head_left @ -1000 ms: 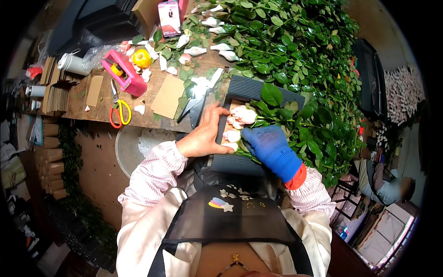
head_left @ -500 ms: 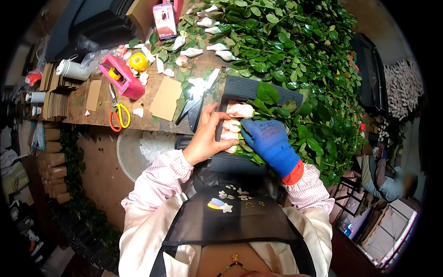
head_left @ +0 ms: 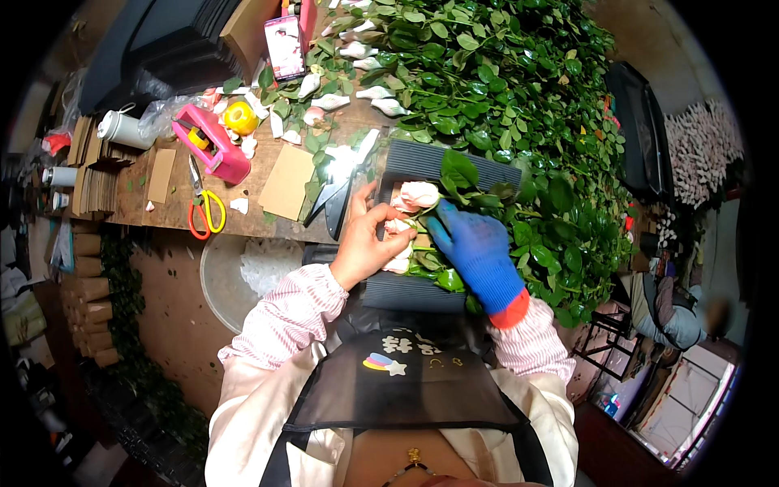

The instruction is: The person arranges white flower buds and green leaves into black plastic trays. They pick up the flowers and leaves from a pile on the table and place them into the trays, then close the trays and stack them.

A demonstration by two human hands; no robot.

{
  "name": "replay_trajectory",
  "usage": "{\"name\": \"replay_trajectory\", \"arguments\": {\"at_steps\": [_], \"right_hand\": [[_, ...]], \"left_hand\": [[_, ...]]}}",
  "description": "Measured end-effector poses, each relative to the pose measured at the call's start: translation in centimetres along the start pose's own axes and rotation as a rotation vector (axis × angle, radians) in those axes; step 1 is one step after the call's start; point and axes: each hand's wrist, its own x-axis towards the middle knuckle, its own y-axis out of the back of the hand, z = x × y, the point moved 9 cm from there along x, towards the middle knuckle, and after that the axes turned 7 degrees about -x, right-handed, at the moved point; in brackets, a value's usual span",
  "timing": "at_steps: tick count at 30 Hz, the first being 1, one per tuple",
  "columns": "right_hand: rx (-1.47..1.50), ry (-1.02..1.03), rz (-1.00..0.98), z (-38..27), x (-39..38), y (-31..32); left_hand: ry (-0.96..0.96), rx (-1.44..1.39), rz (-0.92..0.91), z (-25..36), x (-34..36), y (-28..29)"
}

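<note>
Pale pink roses lie in a dark ridged corrugated wrap (head_left: 454, 166) at the bench's near edge. My bare left hand (head_left: 365, 246) reaches over them from the left, thumb and forefinger pinched at a lower rose head (head_left: 398, 261). A fuller upper rose (head_left: 419, 195) rests just beyond its fingertips. My right hand (head_left: 477, 247), in a blue knitted glove, is beside the stems to the right. Its thumb and fingers are curled in at the rose stems, just under the heads; the exact grip is partly hidden by leaves.
A large heap of leafy stems (head_left: 511, 89) covers the right of the bench. Left of the wrap are open dark-bladed scissors (head_left: 331, 199), a cardboard piece (head_left: 287, 182), a pink tape dispenser (head_left: 213, 146) and red-yellow scissors (head_left: 206, 213). A round tub (head_left: 213, 280) stands below the edge.
My left fingers have drawn from a wide spread over the roses into a pinch. The gloved right fingers have shifted up beside the upper rose. The whole view has moved slightly.
</note>
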Motion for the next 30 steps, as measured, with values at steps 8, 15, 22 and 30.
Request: {"name": "replay_trajectory", "arguments": {"at_steps": [8,15,22,30], "right_hand": [[0.024,0.073,0.015,1.2,1.4,-4.5],[-0.034,0.101,-0.075,-1.0,-0.6,-0.3],[0.413,0.154,0.296,0.1,-0.8,3.7],[0.080,0.168,0.159,-0.5,1.0,-2.0]], "left_hand": [[0.005,0.008,-0.016,-0.6,0.2,-0.3],[0.003,0.053,0.037,0.0,2.1,0.0],[-0.018,0.080,0.089,0.8,1.7,0.3],[-0.048,0.076,0.118,1.0,1.8,0.5]]}}
